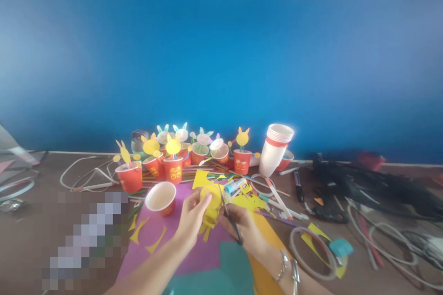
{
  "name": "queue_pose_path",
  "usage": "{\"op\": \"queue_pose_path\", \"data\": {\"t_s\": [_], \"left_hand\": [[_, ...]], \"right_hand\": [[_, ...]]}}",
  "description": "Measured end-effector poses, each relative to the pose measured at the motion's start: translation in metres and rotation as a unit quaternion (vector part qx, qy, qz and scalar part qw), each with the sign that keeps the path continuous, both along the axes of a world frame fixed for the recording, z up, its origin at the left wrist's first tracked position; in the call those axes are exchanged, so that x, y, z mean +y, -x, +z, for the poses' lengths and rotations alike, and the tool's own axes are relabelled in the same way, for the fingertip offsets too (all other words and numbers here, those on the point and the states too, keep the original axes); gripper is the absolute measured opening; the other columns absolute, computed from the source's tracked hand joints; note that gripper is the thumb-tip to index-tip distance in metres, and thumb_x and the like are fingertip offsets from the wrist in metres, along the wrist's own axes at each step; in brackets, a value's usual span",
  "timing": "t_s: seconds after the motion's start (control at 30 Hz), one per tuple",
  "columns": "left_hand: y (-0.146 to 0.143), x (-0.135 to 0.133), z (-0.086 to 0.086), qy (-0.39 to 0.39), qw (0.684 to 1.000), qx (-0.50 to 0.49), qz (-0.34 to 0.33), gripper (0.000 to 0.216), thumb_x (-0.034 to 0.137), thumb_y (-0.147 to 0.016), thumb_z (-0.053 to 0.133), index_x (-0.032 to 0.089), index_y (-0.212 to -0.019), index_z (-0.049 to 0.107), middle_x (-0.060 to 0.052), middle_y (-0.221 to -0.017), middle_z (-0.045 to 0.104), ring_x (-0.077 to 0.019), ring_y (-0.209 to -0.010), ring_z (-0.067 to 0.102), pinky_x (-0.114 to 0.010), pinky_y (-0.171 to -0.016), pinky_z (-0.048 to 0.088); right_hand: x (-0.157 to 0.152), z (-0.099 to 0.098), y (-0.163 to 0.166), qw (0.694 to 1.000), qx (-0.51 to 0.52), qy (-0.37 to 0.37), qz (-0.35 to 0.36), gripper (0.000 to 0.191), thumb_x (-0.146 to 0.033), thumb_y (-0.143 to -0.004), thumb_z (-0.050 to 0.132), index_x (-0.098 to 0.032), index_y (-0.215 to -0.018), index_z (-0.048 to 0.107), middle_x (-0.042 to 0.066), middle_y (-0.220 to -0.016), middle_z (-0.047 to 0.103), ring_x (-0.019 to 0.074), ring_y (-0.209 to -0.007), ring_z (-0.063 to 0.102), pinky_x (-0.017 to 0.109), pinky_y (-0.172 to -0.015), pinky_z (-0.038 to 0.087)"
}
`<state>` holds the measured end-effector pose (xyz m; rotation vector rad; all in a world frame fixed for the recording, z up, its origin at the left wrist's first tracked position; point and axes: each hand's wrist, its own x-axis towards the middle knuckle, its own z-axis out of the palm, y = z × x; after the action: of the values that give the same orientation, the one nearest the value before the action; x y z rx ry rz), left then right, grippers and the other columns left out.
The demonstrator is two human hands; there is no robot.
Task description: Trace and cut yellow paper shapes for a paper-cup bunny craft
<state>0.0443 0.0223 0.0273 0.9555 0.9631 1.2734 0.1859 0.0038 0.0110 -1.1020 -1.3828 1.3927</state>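
Observation:
Between my two hands is a piece of yellow paper (211,196) with a rounded outline. My left hand (194,214) pinches it from the left, thumb on top. In my right hand (244,226) is a pair of scissors (231,221) with dark handles, its blades up against the paper's right edge. Yellow strips hang below the paper. Underneath lies a purple sheet (207,256) with curved yellow offcuts (140,230) on it. A white-lined paper cup (161,196) stands just left of my left hand.
Several red cups with yellow animal-shaped cutouts (173,145) line the back, before a blue partition (221,64). A stack of white cups (277,147) leans at back right. Yellow scraps (251,200), a tape roll (313,251), a marker (298,184) and cables (387,249) lie on the right.

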Motion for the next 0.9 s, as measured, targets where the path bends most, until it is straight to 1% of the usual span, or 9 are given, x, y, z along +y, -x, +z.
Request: {"op": "queue_pose_path", "data": {"t_s": [0.17, 0.33, 0.43, 0.53, 0.7, 0.8, 0.9], "left_hand": [[0.0009, 0.0015, -0.0004, -0.003, 1.000, 0.006, 0.000, 0.028, 0.040, -0.071, 0.068, 0.013, -0.073, 0.065, -0.001, -0.062, 0.058, -0.0101, -0.049, 0.053, -0.019, -0.043, 0.043], [0.0030, 0.0027, 0.0002, -0.011, 1.000, 0.015, -0.002, 0.030, 0.041, -0.070, 0.069, 0.013, -0.081, 0.067, -0.003, -0.067, 0.062, -0.0137, -0.054, 0.058, -0.021, -0.046, 0.046], [0.0042, 0.0028, 0.0017, 0.002, 1.000, 0.021, 0.007, 0.034, 0.043, -0.066, 0.072, 0.013, -0.082, 0.068, -0.005, -0.069, 0.065, -0.0164, -0.054, 0.060, -0.024, -0.046, 0.047], [0.0055, 0.0040, 0.0027, -0.009, 0.999, 0.027, 0.022, 0.034, 0.043, -0.065, 0.073, 0.014, -0.080, 0.068, -0.007, -0.074, 0.068, -0.0189, -0.060, 0.063, -0.025, -0.048, 0.049], [0.0076, 0.0080, 0.0010, -0.039, 0.998, 0.036, 0.015, 0.028, 0.039, -0.068, 0.071, 0.013, -0.078, 0.069, -0.008, -0.081, 0.068, -0.0186, -0.066, 0.064, -0.025, -0.055, 0.051], [0.0075, 0.0084, 0.0002, -0.035, 0.999, 0.022, 0.011, 0.028, 0.038, -0.070, 0.070, 0.013, -0.082, 0.068, -0.007, -0.085, 0.068, -0.0186, -0.069, 0.065, -0.025, -0.058, 0.051], [0.0068, 0.0077, 0.0004, -0.025, 1.000, 0.011, 0.012, 0.030, 0.039, -0.070, 0.070, 0.013, -0.084, 0.069, -0.008, -0.086, 0.068, -0.0199, -0.071, 0.065, -0.025, -0.057, 0.050]], "right_hand": [[0.0005, 0.0011, 0.0002, 1.000, 0.004, -0.006, -0.006, 0.040, -0.051, -0.063, 0.073, -0.017, -0.064, 0.053, -0.008, -0.046, 0.039, 0.0058, -0.039, 0.030, 0.020, -0.036, 0.025], [0.0009, 0.0027, -0.0005, 1.000, -0.007, 0.010, -0.006, 0.041, -0.053, -0.063, 0.073, -0.017, -0.063, 0.053, -0.008, -0.044, 0.039, 0.0052, -0.038, 0.029, 0.020, -0.036, 0.022], [0.0011, 0.0013, -0.0017, 1.000, -0.017, 0.012, -0.001, 0.041, -0.053, -0.064, 0.072, -0.017, -0.062, 0.053, -0.008, -0.044, 0.038, 0.0051, -0.038, 0.028, 0.020, -0.036, 0.022], [0.0013, 0.0004, -0.0025, 1.000, -0.020, 0.011, 0.002, 0.040, -0.053, -0.064, 0.072, -0.017, -0.062, 0.054, -0.007, -0.045, 0.039, 0.0053, -0.038, 0.029, 0.020, -0.036, 0.022], [0.0009, 0.0046, -0.0028, 0.999, -0.021, 0.023, 0.011, 0.040, -0.052, -0.063, 0.074, -0.017, -0.062, 0.053, -0.009, -0.043, 0.036, 0.0044, -0.037, 0.026, 0.019, -0.036, 0.022], [0.0007, 0.0055, -0.0032, 0.999, -0.016, 0.026, 0.013, 0.040, -0.051, -0.063, 0.074, -0.017, -0.061, 0.053, -0.009, -0.043, 0.035, 0.0041, -0.036, 0.026, 0.019, -0.035, 0.022], [0.0010, 0.0025, -0.0035, 0.999, -0.008, 0.030, 0.014, 0.041, -0.052, -0.063, 0.074, -0.017, -0.060, 0.051, -0.009, -0.042, 0.035, 0.0037, -0.035, 0.026, 0.019, -0.034, 0.021]]}}
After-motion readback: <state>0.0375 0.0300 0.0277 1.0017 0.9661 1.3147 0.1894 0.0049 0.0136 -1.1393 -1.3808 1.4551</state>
